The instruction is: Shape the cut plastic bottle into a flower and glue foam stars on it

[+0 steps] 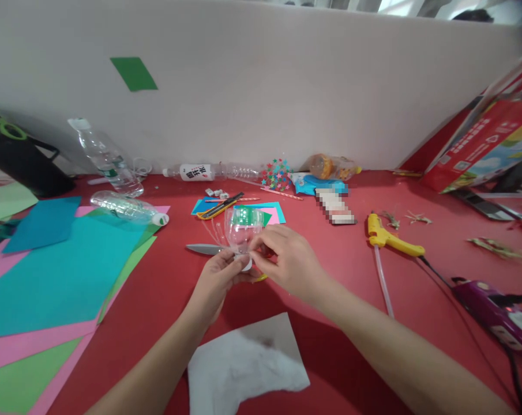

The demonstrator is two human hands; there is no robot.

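Note:
Over the middle of the red table, a cut piece of clear plastic bottle (244, 229) is held between both hands, its white cap end toward me. Thin clear strips curl out from its left side. My left hand (221, 272) grips it near the cap, fingers wrapped beneath. With thumb and fingertips closed, my right hand (289, 257) pinches at the piece's right side; the exact spot it grips is partly hidden. Scissors (203, 249) lie under the hands, grey blade to the left and a bit of yellow handle showing. A yellow utility knife (220, 206) rests just beyond.
Coloured paper sheets (62, 276) cover the left, with a bottle (124, 208) on them. A yellow glue gun (390, 237) and purple power strip (496, 314) lie right. White tissue (247, 363) is in front. More bottles (195, 172) and star confetti (277, 174) line the white partition.

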